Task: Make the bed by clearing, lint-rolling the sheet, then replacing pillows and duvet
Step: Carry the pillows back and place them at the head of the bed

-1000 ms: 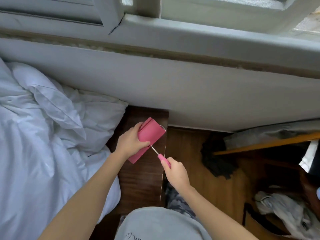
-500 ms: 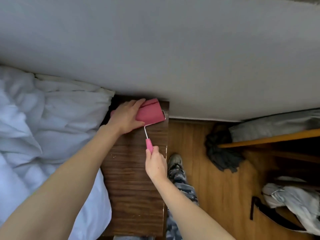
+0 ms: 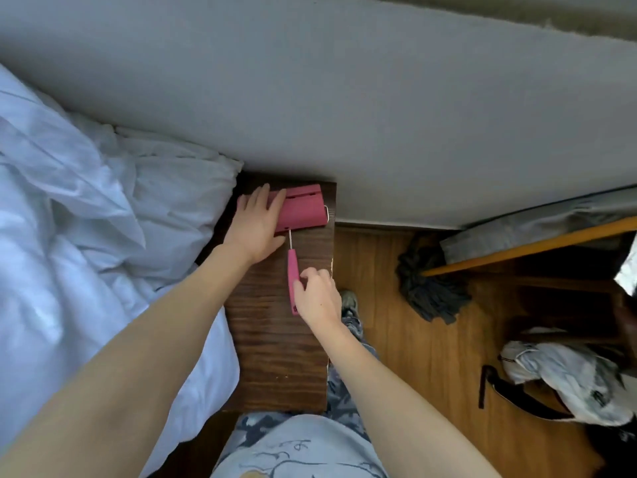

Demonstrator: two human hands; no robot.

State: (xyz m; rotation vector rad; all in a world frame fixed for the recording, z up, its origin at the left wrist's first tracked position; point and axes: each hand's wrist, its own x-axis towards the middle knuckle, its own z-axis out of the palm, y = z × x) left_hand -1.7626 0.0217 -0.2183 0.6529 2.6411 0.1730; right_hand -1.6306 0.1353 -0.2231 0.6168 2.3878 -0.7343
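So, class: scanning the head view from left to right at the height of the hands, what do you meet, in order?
White bedding → left hand → pink roller → mop head → grey bag

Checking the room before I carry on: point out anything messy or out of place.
The white duvet lies crumpled on the bed. A dark mop head sprawls on the wooden floor, and a crumpled grey-white bag lies nearby. The pink lint roller lies flat on the wooden bedside table.

Pink plastic lint roller (image 3: 303,210); dark wood-grain nightstand (image 3: 279,339); crumpled cloth duvet (image 3: 86,236)
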